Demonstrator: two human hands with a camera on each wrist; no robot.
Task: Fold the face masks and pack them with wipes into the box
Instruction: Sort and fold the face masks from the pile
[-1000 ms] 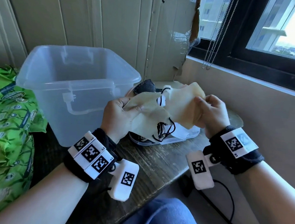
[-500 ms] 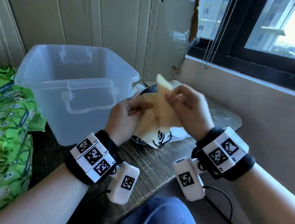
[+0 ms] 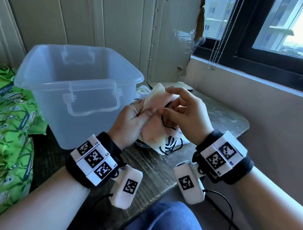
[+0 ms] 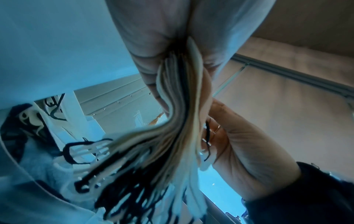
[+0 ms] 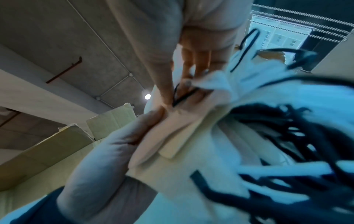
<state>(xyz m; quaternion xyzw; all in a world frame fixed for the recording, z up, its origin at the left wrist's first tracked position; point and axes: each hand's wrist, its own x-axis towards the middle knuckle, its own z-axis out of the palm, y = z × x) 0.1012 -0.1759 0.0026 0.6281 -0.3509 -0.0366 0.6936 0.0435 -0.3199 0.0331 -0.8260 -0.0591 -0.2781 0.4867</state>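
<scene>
A cream face mask (image 3: 155,101), folded in half, is held above the table's middle. My left hand (image 3: 146,112) grips its lower edge between thumb and fingers; the left wrist view shows folded cream layers (image 4: 184,106) squeezed in that grip with black loops hanging down. My right hand (image 3: 165,107) is against the mask from the right and pinches its black ear loop (image 5: 180,97). Under both hands lies a pile of more masks (image 3: 164,146) with black loops. The clear plastic box (image 3: 46,81) stands open to the left, nothing visible inside. Green wipes packs (image 3: 7,121) lie at far left.
The dark wooden table (image 3: 224,118) ends close to a beige wall on the right, under a window sill with hanging bead chains (image 3: 215,52). A panelled wall is right behind the box. My blue-trousered knee (image 3: 165,223) is below the table's front edge.
A second ago the mask was spread open between both hands. It has been folded in half, my left hand now holds the fold, and my right hand has shifted to the ear loop.
</scene>
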